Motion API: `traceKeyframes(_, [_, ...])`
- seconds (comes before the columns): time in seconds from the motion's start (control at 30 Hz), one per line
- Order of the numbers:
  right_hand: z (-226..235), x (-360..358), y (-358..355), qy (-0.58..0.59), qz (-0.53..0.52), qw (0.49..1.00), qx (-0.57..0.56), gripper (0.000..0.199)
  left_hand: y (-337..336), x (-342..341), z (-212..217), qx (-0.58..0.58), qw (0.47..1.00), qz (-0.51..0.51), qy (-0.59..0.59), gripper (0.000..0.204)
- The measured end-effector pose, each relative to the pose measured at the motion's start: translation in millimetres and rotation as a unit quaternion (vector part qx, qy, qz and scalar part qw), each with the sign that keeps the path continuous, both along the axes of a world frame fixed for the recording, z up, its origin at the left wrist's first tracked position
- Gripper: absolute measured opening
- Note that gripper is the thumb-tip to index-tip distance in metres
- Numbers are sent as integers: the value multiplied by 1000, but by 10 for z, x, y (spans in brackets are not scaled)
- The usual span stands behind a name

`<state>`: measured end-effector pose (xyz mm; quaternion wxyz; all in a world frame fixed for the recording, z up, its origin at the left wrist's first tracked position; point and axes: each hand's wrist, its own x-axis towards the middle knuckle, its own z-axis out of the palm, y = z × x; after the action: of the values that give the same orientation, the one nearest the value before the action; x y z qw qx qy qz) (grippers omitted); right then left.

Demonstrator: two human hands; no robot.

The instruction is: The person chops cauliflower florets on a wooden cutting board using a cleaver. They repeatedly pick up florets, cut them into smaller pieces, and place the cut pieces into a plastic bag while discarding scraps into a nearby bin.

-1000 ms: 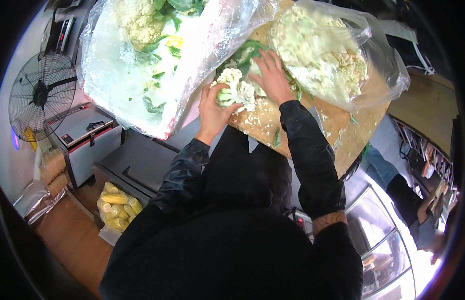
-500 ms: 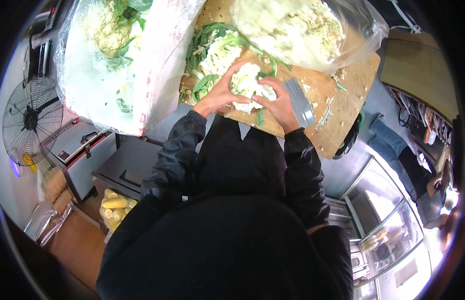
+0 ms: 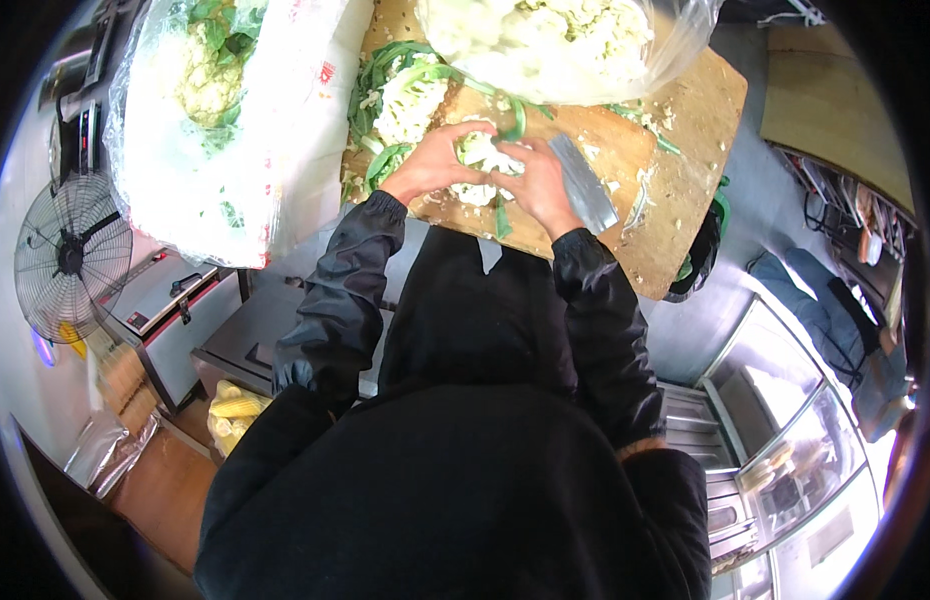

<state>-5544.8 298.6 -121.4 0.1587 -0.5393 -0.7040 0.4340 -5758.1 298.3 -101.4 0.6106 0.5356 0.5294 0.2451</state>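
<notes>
Both the left hand (image 3: pixel 433 168) and the right hand (image 3: pixel 538 182) had their grip pinching a cauliflower piece (image 3: pixel 481 153) over the wooden board (image 3: pixel 697 125), near a grey blade (image 3: pixel 585 188). Work seemed partway: pieces (image 3: pixel 625 32) lay bagged, while a leafy chunk (image 3: pixel 410 103) and a bagged head (image 3: pixel 211 80) looked untouched. One second earlier, only the left hand held a piece; the right reached among leaves.

Fan (image 3: pixel 73 255) at left, glass case (image 3: pixel 770 365) at right

The round, wire-caged fan is near the left edge, above a pale box (image 3: pixel 170 338). Toward the lower left show bagged yellow corn (image 3: pixel 237 408) and a shiny silver sheet (image 3: pixel 110 458). The case fills the lower right; above it appears another person (image 3: pixel 823 318) in bluish trousers. A tan panel (image 3: pixel 835 110) occupies the upper right.
</notes>
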Motion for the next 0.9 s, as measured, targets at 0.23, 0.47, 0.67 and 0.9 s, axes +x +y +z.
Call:
traceKeyframes(0.23, [43, 76, -26, -47, -41, 998, -1, 48, 31, 281, 52, 42, 980, -4, 194, 57])
traceKeyframes(0.47, [219, 17, -25, -123, -65, 989, -46, 47, 62, 454, 215, 47, 944, -9, 327, 56])
traceKeyframes(0.67, [227, 128, -23, -180, -67, 975, -113, 47, 90, 656, 186, 92, 892, -21, 442, 57])
traceKeyframes(0.9, [-11, 638, -76, 193, -268, 908, -258, 43, 298, 397, 131, 97, 870, -5, 484, 65])
